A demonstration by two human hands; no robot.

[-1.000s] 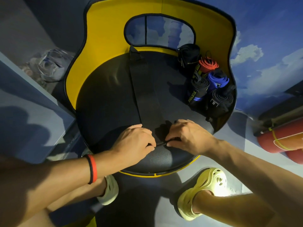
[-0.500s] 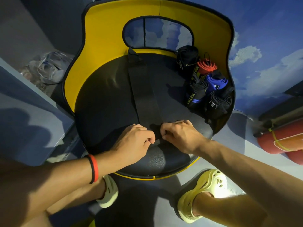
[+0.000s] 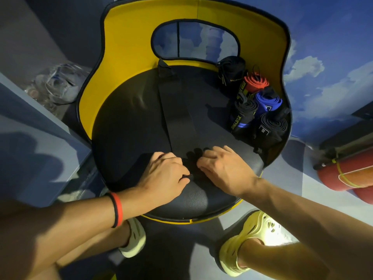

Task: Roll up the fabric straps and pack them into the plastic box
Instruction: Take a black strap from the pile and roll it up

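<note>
A long black fabric strap (image 3: 177,114) lies flat across the black round seat (image 3: 129,126), running from the yellow backrest toward me. Its near end is curled into a small roll between my hands. My left hand (image 3: 165,176) pinches the roll's left side, and my right hand (image 3: 224,168) grips its right side with curled fingers. Several rolled straps stand at the seat's right rear: a black one (image 3: 232,75), a red one (image 3: 256,82), a blue one (image 3: 268,102), and two more black ones (image 3: 244,114) (image 3: 270,128). A clear plastic box (image 3: 58,85) sits on the floor at left.
The yellow backrest (image 3: 129,45) curves around the seat's rear with an open window in it. A grey ledge (image 3: 40,138) stands at left. A red cylinder (image 3: 347,174) lies at right. My feet in pale shoes (image 3: 248,237) are below the seat.
Both hands have drawn closer together and moved slightly away from me along the strap, and the near end has curled into a tighter roll.
</note>
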